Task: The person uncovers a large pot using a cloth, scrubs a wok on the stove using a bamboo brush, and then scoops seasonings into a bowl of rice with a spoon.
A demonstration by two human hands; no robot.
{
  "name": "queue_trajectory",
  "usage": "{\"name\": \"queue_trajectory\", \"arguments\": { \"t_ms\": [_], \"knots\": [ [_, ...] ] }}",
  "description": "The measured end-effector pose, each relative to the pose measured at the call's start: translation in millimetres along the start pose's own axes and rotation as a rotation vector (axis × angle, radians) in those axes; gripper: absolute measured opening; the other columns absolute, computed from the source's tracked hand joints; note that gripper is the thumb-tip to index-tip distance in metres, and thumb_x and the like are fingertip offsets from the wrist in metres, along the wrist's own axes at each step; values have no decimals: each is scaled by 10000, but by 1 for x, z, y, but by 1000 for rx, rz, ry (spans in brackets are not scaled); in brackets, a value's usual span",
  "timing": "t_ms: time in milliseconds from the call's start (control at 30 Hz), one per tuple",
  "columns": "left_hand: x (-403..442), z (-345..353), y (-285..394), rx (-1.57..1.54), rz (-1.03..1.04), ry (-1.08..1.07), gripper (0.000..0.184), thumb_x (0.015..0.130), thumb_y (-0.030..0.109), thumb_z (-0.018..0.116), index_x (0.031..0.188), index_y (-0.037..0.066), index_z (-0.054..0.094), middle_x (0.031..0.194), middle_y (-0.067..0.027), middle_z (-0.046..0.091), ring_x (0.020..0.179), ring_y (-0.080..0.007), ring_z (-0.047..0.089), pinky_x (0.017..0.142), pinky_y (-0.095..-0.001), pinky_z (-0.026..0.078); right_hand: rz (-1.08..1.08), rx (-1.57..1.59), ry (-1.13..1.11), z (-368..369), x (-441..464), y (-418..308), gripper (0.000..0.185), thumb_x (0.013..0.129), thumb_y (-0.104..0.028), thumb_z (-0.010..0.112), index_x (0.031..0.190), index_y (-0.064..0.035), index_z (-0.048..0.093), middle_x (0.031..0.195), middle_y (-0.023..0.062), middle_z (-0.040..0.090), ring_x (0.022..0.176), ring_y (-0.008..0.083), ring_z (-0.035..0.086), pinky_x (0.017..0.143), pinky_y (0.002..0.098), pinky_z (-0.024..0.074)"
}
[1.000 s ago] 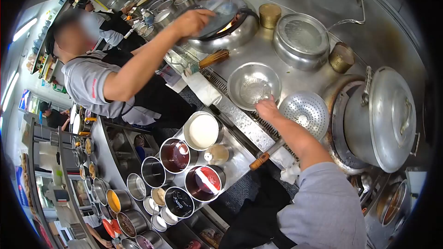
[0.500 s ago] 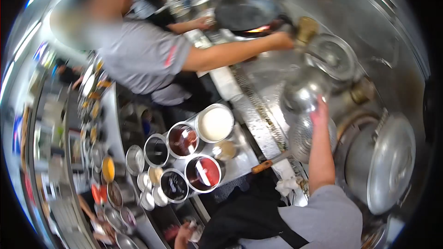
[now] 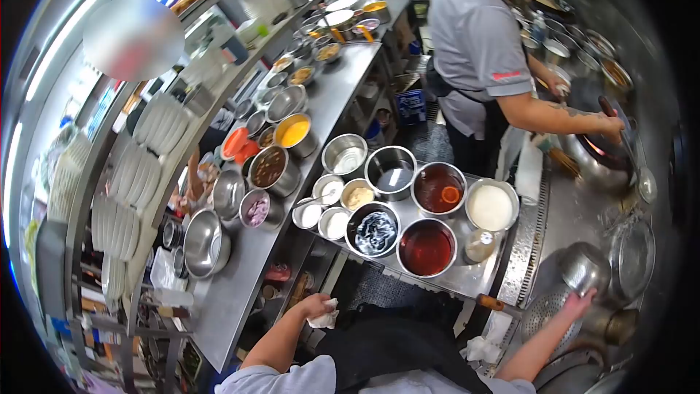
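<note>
Steel gleams as your right hand (image 3: pixel 578 304) grips the smooth, rounded bowl (image 3: pixel 585 268) by its rim, beside the perforated strainer (image 3: pixel 545 319), in from the grated edge of the counter (image 3: pixel 560 222), while your left hand (image 3: pixel 316 306) clutches crumpled white cloth (image 3: pixel 325 317).

stand (image 3: pixel 467 278): 6 large pots (image 3: pixel 385 163) | 4 small tubs (image 3: pixel 334 238) | 1 bottle (image 3: pixel 479 246) | at hands (image 3: pixel 578 305): 1 metal bowl (image 3: pixel 585 268), 1 cloth (image 3: pixel 325 317)

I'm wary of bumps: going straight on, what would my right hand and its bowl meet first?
Your right hand, holding the bowl, would probably meet the pot just beyond it; depth is unclear.
</note>
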State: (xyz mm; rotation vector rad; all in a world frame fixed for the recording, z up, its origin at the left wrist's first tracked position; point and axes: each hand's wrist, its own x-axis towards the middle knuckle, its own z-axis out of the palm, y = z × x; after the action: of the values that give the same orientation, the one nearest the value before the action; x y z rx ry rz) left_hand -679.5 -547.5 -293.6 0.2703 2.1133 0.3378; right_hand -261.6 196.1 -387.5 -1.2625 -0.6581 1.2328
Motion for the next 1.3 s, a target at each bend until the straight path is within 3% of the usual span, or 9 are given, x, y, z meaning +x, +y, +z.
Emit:
{"name": "queue_trajectory", "arguments": {
  "t_ms": [267,500,567,633,767,833,1033,1167,1300],
  "knots": [
    [-28,27,-151,-116,-150,-32,467,752,396,709,1127,120,687,1049,-137,698,986,-273,656,861,-390,508,105,234,-247,21,-208,-143,521,941,-286,638,1309,50,488,1338,188,514,1167,284,539,1023,442,434],
    [-37,30,-289,-145,13,30,387,748,371,697,1032,108,704,1030,-170,693,976,-309,661,839,-426,511,-66,-114,-1358,75,-452,-120,601,891,-262,687,1367,-19,410,1228,129,576,1096,272,589,951,407,489],
    [-29,17,-309,-217,120,27,398,744,371,699,1043,109,703,1047,-184,687,993,-327,653,857,-430,502,34,-331,-1337,114,-579,-83,560,765,-154,716,1264,-28,496,1063,59,610,884,180,591,739,319,494],
    [-31,-4,-311,-208,152,-13,464,742,384,697,1100,90,689,1112,-197,672,1055,-345,632,903,-426,491,-162,-651,-1651,161,-704,-54,243,685,-133,697,881,3,648,813,49,637,747,169,598,638,299,480],
    [-36,-20,-318,-285,389,93,578,768,438,679,1204,59,645,1167,-210,656,1107,-363,615,963,-409,474,-652,-586,-2397,252,-940,-37,191,842,-168,642,776,-6,566,684,175,535,655,346,552,585,382,428],
    [-66,-46,-309,-483,529,8,286,860,287,651,1041,67,664,956,-77,686,922,-176,617,823,-350,477,-967,-416,-2392,273,-1030,-15,193,879,-214,612,850,-32,555,786,190,592,773,389,602,655,453,460],
    [-102,-62,-312,-643,615,110,239,915,287,618,1007,67,637,899,-32,645,874,-128,577,798,-311,465,-1607,-385,-2272,283,-1150,76,138,842,-107,617,979,-94,634,978,86,646,1033,290,584,839,442,430],
    [-119,-72,-292,-759,655,233,186,941,254,612,998,77,630,877,-16,632,855,-108,562,786,-310,463,-1155,-387,-2231,252,-1083,59,386,835,-91,623,1220,-108,604,1131,129,612,1108,326,551,956,450,419],
    [-130,-103,-238,-421,948,293,297,872,219,669,1083,15,622,1055,-156,599,986,-324,613,816,-364,495,-27,-787,-2218,201,-912,85,559,807,2,568,1354,-99,512,1172,136,614,1095,242,582,977,390,449]
  ]
}}
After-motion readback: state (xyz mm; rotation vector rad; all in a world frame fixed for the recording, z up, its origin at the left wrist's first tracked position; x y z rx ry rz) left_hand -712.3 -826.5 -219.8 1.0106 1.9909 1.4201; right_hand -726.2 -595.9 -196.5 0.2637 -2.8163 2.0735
